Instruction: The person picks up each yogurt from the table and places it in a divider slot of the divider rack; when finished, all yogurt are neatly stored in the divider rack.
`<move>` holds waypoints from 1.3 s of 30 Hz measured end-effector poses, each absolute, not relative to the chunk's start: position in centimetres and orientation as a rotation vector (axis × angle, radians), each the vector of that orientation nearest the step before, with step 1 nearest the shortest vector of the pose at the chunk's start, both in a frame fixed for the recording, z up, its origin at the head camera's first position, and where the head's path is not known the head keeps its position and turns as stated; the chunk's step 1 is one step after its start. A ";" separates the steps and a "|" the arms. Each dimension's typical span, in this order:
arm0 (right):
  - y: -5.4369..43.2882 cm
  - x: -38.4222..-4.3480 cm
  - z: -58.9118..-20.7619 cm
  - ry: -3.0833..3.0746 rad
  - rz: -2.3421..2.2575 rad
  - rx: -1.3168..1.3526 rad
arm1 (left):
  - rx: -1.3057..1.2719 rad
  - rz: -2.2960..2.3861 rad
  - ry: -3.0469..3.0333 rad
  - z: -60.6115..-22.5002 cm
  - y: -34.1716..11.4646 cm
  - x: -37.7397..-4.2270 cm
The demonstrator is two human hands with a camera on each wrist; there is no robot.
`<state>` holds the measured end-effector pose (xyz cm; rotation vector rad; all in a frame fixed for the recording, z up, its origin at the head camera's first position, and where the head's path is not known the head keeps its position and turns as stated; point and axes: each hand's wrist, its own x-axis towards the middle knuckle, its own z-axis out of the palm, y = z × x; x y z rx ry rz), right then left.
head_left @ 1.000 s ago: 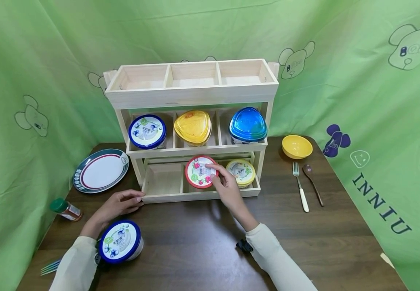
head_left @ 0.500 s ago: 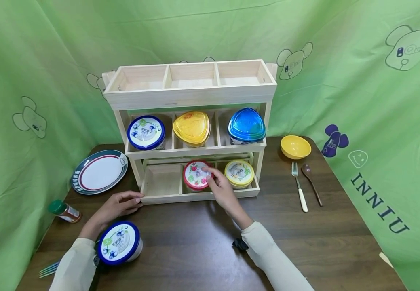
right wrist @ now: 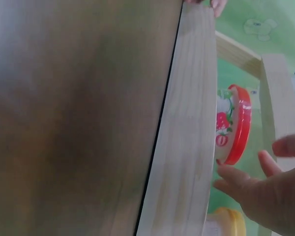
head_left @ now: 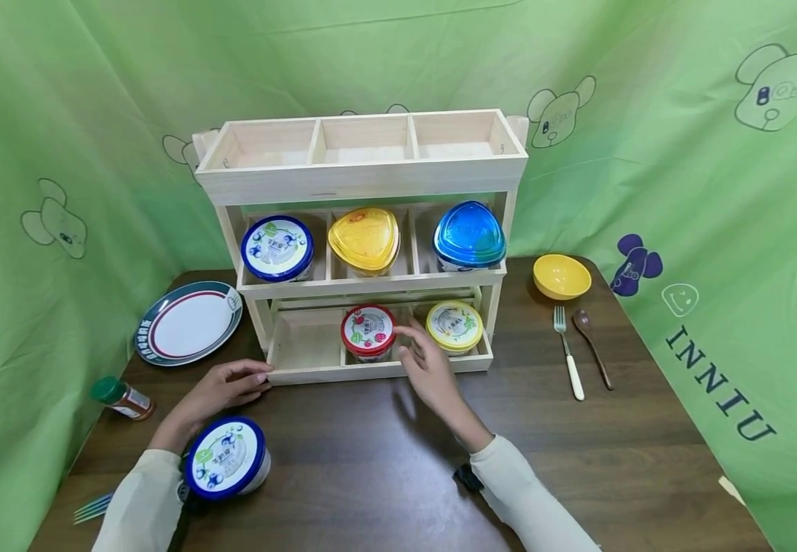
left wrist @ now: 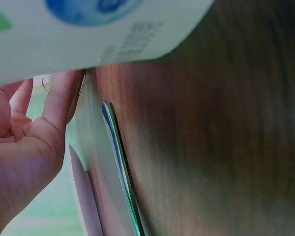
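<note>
In the head view a round tub with a red-rimmed lid (head_left: 368,328) stands upright in the bottom middle compartment of the wooden rack (head_left: 361,178). My right hand (head_left: 433,373) is at its right side, index fingertip by the lid's rim and thumb apart from the finger. The right wrist view has the red lid (right wrist: 242,125) just beyond my spread fingers. At the rack's lower left front corner, my left hand (head_left: 228,387) touches the wood with its fingertips. A tub with a blue-rimmed lid (head_left: 225,458) stands beside my left wrist, and its side fills the top of the left wrist view.
A yellow-lidded tub (head_left: 454,326) occupies the bottom right compartment. Blueberry (head_left: 277,248), yellow (head_left: 363,241) and blue-lidded (head_left: 469,234) tubs fill the middle tier. Around the rack lie a plate (head_left: 191,323), a green-capped jar (head_left: 122,397), a yellow bowl (head_left: 561,277), a fork (head_left: 569,354) and a spoon (head_left: 593,349).
The red-lidded tub has shifted slightly left and settled upright in its compartment. My right fingers have come off its lid to its right side. My left hand has stayed at the corner.
</note>
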<state>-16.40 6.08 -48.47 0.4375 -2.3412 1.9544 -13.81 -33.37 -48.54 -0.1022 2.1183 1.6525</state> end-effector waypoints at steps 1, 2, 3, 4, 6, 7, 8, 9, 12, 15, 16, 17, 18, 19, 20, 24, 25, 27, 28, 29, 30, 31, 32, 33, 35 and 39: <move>6.2 -16.1 -48.3 -2.314 1.964 0.438 | -0.103 1.654 2.115 -48.5 -33.4 -13.8; 6.3 -15.9 -48.2 -2.287 1.970 0.448 | -0.103 1.655 2.114 -48.5 -33.3 -13.8; 6.4 -15.6 -48.1 -2.261 1.973 0.467 | -0.097 1.656 2.113 -48.4 -33.3 -13.8; 6.4 -15.4 -48.0 -2.239 1.972 0.495 | -0.098 1.657 2.112 -48.4 -33.3 -13.9; 6.2 -15.0 -47.9 -2.231 1.973 0.551 | -0.098 1.660 2.111 -48.4 -33.3 -13.9; 6.0 -14.7 -47.8 -2.242 1.979 0.579 | -0.098 1.661 2.110 -48.4 -33.3 -13.8; 5.8 -14.4 -47.7 -2.261 1.982 0.611 | -0.096 1.661 2.109 -48.4 -33.3 -13.8; 5.5 -14.1 -47.7 -2.273 1.993 0.652 | -0.103 1.662 2.108 -48.4 -33.3 -13.8; 4.2 -13.1 -47.4 -2.327 2.024 0.755 | -0.112 1.657 2.112 -48.4 -33.3 -13.7; 2.8 -12.3 -47.5 -2.350 2.045 0.873 | -0.118 1.656 2.119 -48.4 -33.2 -13.7; 2.4 -12.0 -47.5 -2.363 2.043 0.901 | -0.113 1.656 2.119 -48.5 -33.2 -13.7; 2.0 -11.8 -47.6 -2.371 2.043 0.936 | -0.115 1.657 2.120 -48.5 -33.1 -13.8; 1.6 -11.5 -47.7 -2.380 2.042 0.965 | -0.112 1.657 2.120 -48.6 -33.1 -13.8; 1.2 -11.3 -47.8 -2.389 2.040 0.996 | -0.125 1.662 2.117 -48.6 -33.1 -13.8; 0.9 -11.0 -47.8 -2.400 2.041 1.028 | -0.114 1.657 2.120 -48.6 -33.1 -13.8; -0.6 -10.1 -48.0 -2.444 2.015 1.156 | -0.133 1.654 2.138 -48.5 -33.1 -13.8; -0.9 -10.0 -48.0 -2.457 1.998 1.188 | -0.124 1.651 2.146 -48.4 -33.1 -13.9; -1.6 -9.8 -48.0 -2.479 1.958 1.248 | -0.109 1.646 2.158 -48.4 -33.1 -14.0; -1.9 -9.7 -48.0 -2.485 1.940 1.282 | -0.096 1.644 2.161 -48.4 -33.2 -14.0; -2.2 -9.6 -48.0 -2.490 1.909 1.318 | -0.098 1.645 2.163 -48.3 -33.1 -14.0; -2.6 -9.6 -48.0 -2.492 1.885 1.350 | -0.085 1.642 2.163 -48.3 -33.2 -14.0; -2.8 -9.5 -48.0 -2.494 1.867 1.377 | -0.087 1.644 2.159 -48.3 -33.2 -14.0; -3.1 -9.5 -48.0 -2.494 1.857 1.402 | -0.090 1.648 2.152 -48.4 -33.2 -14.0; -3.4 -9.4 -48.1 -2.494 1.851 1.425 | -0.093 1.653 2.145 -48.4 -33.2 -14.0; -4.0 -9.2 -48.2 -2.507 1.821 1.464 | -0.097 1.661 2.131 -48.5 -33.3 -14.0; -5.1 -8.8 -48.4 -2.575 1.818 1.504 | -0.093 1.681 2.114 -48.7 -33.3 -13.7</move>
